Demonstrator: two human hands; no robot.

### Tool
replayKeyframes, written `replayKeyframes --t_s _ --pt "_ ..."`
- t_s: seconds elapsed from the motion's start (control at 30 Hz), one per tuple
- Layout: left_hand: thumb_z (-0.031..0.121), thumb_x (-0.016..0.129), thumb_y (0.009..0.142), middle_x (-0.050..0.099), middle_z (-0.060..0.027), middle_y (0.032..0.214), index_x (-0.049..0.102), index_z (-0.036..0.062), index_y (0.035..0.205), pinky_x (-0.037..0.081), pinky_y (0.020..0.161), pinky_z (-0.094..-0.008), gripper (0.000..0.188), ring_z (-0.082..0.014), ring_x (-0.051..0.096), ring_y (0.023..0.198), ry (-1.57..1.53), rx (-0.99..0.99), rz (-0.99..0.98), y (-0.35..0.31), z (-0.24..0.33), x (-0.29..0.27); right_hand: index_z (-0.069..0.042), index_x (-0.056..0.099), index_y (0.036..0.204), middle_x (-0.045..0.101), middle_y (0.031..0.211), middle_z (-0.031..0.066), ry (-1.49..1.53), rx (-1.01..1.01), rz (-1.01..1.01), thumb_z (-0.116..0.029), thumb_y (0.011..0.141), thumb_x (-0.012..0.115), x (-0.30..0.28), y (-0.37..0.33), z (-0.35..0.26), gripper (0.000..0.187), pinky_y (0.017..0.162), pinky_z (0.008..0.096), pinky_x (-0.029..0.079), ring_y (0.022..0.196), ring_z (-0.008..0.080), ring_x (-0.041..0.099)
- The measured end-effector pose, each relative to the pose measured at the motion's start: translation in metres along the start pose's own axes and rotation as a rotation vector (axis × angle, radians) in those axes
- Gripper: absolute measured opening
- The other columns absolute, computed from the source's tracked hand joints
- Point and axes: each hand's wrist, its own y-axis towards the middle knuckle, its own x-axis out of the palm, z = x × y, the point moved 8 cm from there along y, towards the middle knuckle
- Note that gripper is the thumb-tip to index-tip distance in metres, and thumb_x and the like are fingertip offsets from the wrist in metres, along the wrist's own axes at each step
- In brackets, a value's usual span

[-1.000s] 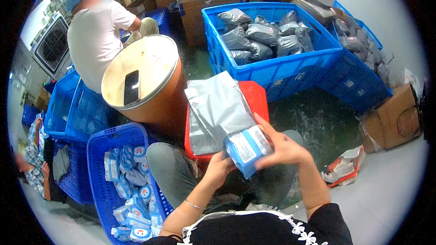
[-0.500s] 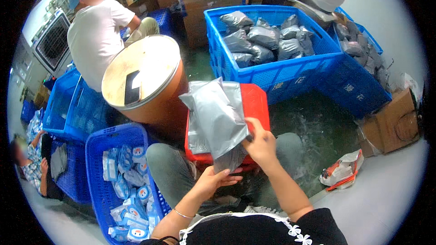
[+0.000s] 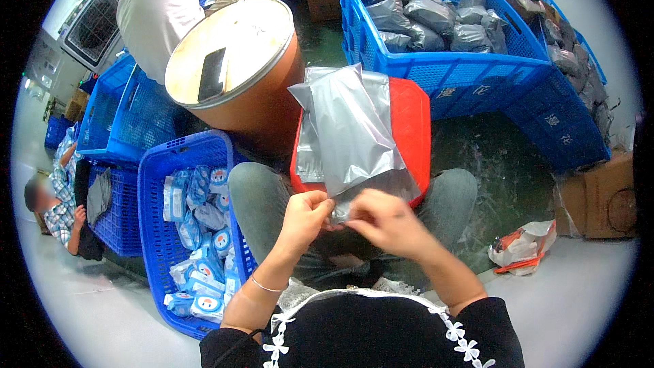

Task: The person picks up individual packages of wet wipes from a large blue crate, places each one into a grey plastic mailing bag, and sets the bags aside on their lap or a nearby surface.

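Observation:
A silver-grey plastic mailing bag stretches toward me over the near edge of a red stool or box. My left hand pinches its near end between thumb and fingers. Close beside it, my right hand has its fingers bent in on the same end, slightly smeared by motion. Under this bag lie more flat grey bags on the red top. Whether anything is inside the held bag cannot be made out.
Left of my knee stands a blue basket of blue-and-white packets. Beyond are a drum with a phone on it and a blue crate of filled grey bags. Other people sit at the left and far side.
My right hand has come from the bag's right side to its near end, beside my left. The bag's near end now lies closer to me. The whole view has tilted downward.

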Motion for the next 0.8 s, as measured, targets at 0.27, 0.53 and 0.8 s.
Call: replayKeyframes --t_s 0.27,0.53,0.8 --pt "0.007 0.055 0.097 0.068 -0.0094 0.086 0.053 -0.0033 0.123 0.057 0.067 -0.0288 0.028 -0.0139 0.066 0.075 -0.121 0.070 0.005 -0.014 0.002 -0.014 -0.002 0.057 0.117 0.059 0.097 0.0044 -0.263 0.540 1.676 -0.007 0.087 0.071 -0.328 -0.351 0.194 0.033 0.076 0.0269 0.050 0.086 0.0147 0.057" --pt "0.013 0.065 0.083 0.049 -0.0098 0.144 0.062 0.0124 0.090 0.020 0.118 -0.0507 0.008 -0.0256 0.032 0.144 1.440 1.293 0.134 -0.032 0.068 0.027 -0.018 0.058 0.134 0.053 0.142 0.0083 -0.784 -0.515 0.087 -0.007 0.077 0.065 -0.099 -0.002 0.030 0.058 0.112 0.0468 0.033 0.131 0.0275 0.049" --pt "-0.006 0.062 0.071 0.066 -0.0169 0.105 0.055 0.0004 0.084 0.052 0.079 -0.0379 0.017 -0.0333 0.065 0.094 0.786 1.031 0.239 -0.009 0.076 0.004 -0.005 0.068 0.101 0.071 0.100 0.0117 -0.304 -0.567 0.099 -0.016 0.089 0.060 -0.085 0.033 0.048 0.018 0.078 0.0370 0.053 0.088 0.0267 0.068"
